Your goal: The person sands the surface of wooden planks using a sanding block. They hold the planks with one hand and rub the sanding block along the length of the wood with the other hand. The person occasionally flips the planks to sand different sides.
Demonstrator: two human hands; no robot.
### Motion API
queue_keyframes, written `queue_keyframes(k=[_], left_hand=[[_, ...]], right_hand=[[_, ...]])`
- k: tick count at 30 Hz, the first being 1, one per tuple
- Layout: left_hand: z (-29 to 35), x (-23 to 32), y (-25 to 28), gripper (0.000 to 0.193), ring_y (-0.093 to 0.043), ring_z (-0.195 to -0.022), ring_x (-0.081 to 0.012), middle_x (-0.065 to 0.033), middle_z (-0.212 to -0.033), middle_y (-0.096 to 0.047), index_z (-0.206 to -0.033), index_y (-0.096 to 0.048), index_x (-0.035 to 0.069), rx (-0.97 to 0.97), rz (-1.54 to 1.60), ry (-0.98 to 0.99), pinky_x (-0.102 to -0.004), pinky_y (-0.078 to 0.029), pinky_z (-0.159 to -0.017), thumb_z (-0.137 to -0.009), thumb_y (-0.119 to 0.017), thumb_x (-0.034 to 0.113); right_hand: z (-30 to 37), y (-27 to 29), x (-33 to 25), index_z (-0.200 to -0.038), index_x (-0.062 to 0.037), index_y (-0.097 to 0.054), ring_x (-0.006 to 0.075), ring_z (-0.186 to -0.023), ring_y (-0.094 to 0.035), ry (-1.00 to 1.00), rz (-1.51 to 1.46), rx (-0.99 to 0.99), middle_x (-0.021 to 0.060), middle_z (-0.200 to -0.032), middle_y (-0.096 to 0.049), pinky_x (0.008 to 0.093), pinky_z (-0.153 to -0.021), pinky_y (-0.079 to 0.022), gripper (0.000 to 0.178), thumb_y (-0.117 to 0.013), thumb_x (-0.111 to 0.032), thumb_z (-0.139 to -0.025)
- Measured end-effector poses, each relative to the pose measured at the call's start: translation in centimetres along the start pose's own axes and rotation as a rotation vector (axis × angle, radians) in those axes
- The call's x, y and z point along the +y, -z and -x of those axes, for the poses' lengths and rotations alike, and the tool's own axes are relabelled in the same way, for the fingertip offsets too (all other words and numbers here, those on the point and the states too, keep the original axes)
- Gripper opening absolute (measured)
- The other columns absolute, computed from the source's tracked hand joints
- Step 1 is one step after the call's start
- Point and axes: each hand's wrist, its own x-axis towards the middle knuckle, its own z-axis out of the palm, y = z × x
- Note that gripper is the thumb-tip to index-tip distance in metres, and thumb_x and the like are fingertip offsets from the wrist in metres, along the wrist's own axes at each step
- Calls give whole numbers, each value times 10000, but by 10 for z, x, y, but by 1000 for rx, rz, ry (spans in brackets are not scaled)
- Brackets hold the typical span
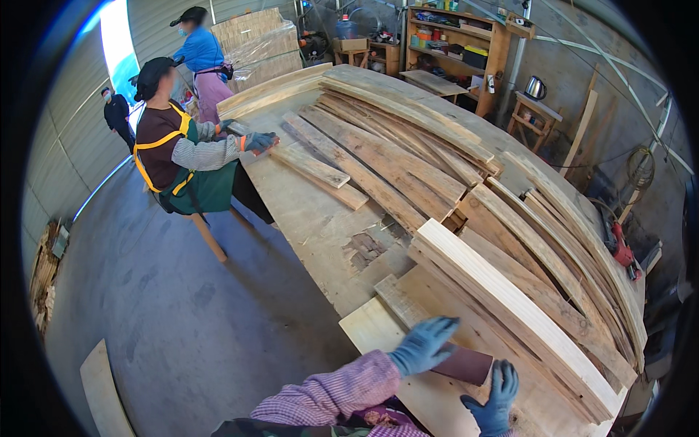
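Note:
My left hand (426,345), in a blue-grey glove, lies across a narrow wooden board (399,301) with its fingers stretched out. Beside that hand, a dark brown sheet that looks like sandpaper (466,365) curves over the near end of the board. My right hand (496,399), gloved alike, is at the sheet's near right end, fingers and thumb apart and nothing visible in its grasp. Under the narrow board is a pale plywood piece (364,328). Just right of my hands, a stack of long planks (510,313) has a clean, light one on top.
Many weathered planks (378,153) cover the long worktable (291,218). Across its left edge, a seated co-worker (171,138) in a green apron handles a board (309,164). Two more people stand behind. A red power tool (621,251) and kettle (535,88) are at right.

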Motion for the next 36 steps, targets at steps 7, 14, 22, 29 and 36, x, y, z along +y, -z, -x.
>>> queue_keyframes(k=[7, 14, 22, 29, 36], left_hand=[[69, -48, 44, 576, -460, -1299, -350, -151, -1415, -504, -1443, -458, 74, 7, -261, 177, -454, -368, -1107, -897, -604, 183], [28, -80, 34, 611, -401, -1355, -402, -216, -1437, -459, -1441, -436, 29, -86, -398, 120, -497, -337, -1129, -895, -603, 250], [-25, -106, 32, 938, -175, -1466, -437, -244, -1581, -232, -1555, -197, 42, -541, -555, 247, -545, -69, -1205, -906, -493, 650], [-34, -98, 31, 929, -89, -1498, -403, -212, -1623, -128, -1584, -108, 101, -734, -571, 311, -554, 2, -1197, -930, -399, 692], [-32, -136, 28, 750, -126, -1506, -364, -127, -1636, -173, -1583, -172, 175, -727, -483, 385, -551, -22, -1200, -997, -248, 637]], right_hand=[[-93, -50, -19, -1419, -174, -495, 462, -1232, -452, 355, -122, -342, 270, -1388, -438, 586, -1074, -324, 828, -784, -484, -707], [-106, -78, -54, -1442, -202, -482, 435, -1175, -498, 123, -96, -169, 250, -1358, -480, 560, -998, -388, 836, -763, -482, -707], [56, 12, 47, -1356, -122, -570, 418, -1141, -549, -184, 18, -91, 242, -1325, -535, 512, -953, -444, 803, -846, -327, -630], [141, 56, 81, -1317, -78, -591, 409, -1186, -530, -308, 203, -130, 232, -1361, -518, 504, -979, -430, 796, -869, -276, -598], [-74, -55, -25, -1315, -236, -596, 397, -1250, -451, 15, -70, -245, 222, -1365, -470, 539, -1028, -362, 618, -778, -412, -751]])
